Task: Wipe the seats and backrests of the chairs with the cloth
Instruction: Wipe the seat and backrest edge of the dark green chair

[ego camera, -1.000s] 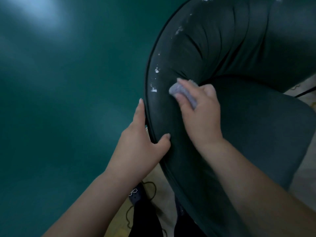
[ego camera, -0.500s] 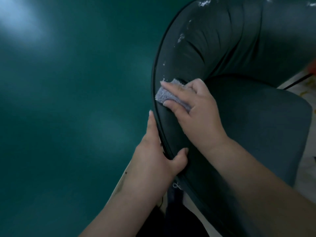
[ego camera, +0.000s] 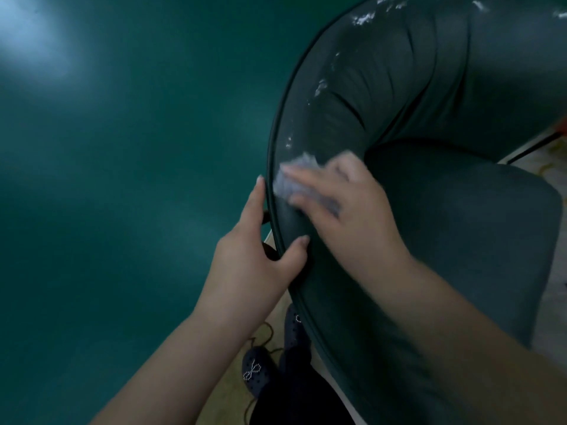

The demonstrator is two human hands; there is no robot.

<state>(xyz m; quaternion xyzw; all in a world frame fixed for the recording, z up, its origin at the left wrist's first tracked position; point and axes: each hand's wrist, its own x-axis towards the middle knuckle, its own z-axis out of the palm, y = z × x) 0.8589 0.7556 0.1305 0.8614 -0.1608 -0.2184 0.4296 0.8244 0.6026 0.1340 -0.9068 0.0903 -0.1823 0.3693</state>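
A dark green padded chair fills the right of the view, its curved backrest [ego camera: 399,87] flecked with white specks and its seat [ego camera: 460,225] below. My right hand [ego camera: 346,207] presses a small grey cloth [ego camera: 294,179] flat against the inner backrest near the rim, and the hand is motion-blurred. My left hand [ego camera: 254,256] grips the backrest's piped edge, thumb on the inside and fingers behind it.
A large dark green surface [ego camera: 122,179] covers the left half of the view, close beside the chair. Below the chair I see pale floor [ego camera: 227,394], a dark patterned slipper [ego camera: 257,372] and a thin cord.
My right hand has slid the cloth left along the backrest toward the rim. My left hand keeps its hold on the chair's edge. White specks near the cloth have thinned.
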